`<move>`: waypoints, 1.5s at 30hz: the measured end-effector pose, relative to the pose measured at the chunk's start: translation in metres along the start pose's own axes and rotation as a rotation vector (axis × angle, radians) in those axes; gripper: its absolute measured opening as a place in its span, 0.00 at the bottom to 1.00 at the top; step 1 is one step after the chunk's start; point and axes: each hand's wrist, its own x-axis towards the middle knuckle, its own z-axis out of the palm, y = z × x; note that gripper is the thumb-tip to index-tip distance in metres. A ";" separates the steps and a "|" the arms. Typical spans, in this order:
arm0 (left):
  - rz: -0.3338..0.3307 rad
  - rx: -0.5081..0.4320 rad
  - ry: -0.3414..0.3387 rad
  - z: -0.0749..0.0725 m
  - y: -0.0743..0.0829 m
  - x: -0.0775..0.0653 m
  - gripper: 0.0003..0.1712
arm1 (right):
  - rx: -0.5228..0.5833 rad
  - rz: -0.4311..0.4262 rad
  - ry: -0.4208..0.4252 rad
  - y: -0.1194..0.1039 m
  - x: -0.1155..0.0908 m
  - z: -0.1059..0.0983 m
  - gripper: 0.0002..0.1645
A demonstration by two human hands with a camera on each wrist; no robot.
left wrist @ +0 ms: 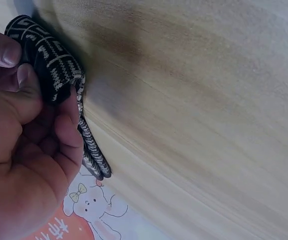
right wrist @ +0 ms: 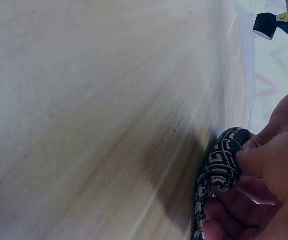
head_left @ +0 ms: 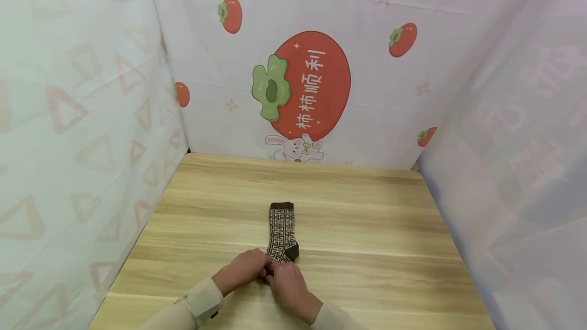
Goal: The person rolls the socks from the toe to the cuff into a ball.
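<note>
A pair of dark brown socks (head_left: 282, 228) with a pale geometric pattern lies stacked on the table, cuffs pointing away and a dark heel at the right. My left hand (head_left: 247, 266) pinches the near, toe end from the left. From the right, my right hand (head_left: 292, 289) holds the same end, close beside the left. In the left wrist view the socks (left wrist: 51, 55) are bent up into a fold between thumb and fingers. The right wrist view shows the folded end of the socks (right wrist: 221, 157) as a thick roll under the fingertips. My hands hide the toes.
The wooden table (head_left: 367, 248) spreads around the socks. A white cloth backdrop (head_left: 376, 116) with persimmon and rabbit prints stands at its far edge. Printed cloth walls rise on the left (head_left: 91, 141) and the right (head_left: 518, 167).
</note>
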 end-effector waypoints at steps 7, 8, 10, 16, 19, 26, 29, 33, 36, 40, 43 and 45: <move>-0.069 -0.025 0.040 0.003 0.003 0.008 0.07 | 0.039 0.004 0.057 0.002 -0.001 0.000 0.10; -0.076 -0.018 0.048 0.004 0.004 0.009 0.08 | 0.032 0.001 0.060 0.002 -0.001 0.000 0.10; -0.080 0.017 0.073 0.006 0.005 0.011 0.08 | 0.008 0.001 0.049 0.002 0.000 -0.001 0.09; -0.070 0.089 0.167 0.010 0.005 0.015 0.06 | -0.101 0.026 0.024 0.005 0.006 0.001 0.06; -0.050 0.051 0.189 0.013 0.004 0.014 0.07 | -0.135 0.016 0.032 0.006 0.007 0.004 0.07; -0.007 0.064 0.207 0.014 0.001 0.007 0.10 | -0.123 0.019 0.073 0.008 0.008 0.009 0.09; -0.003 0.034 0.194 0.014 0.000 0.003 0.09 | -0.098 0.030 0.079 0.009 0.007 0.009 0.09; 0.021 0.004 0.184 0.014 -0.002 -0.001 0.07 | -0.071 0.044 0.073 0.009 0.005 0.007 0.09; 0.041 -0.019 0.166 0.012 -0.002 -0.005 0.05 | -0.059 0.052 0.087 0.008 0.003 0.007 0.10; 0.024 -0.049 0.121 0.009 0.001 -0.010 0.11 | -0.021 0.072 0.077 0.008 0.002 0.006 0.10; 0.016 -0.039 0.123 0.009 0.003 -0.012 0.17 | 0.008 0.081 0.055 0.008 0.002 0.006 0.09; 0.020 -0.025 0.140 0.010 0.004 -0.013 0.18 | 0.012 0.068 0.056 0.008 0.000 0.007 0.09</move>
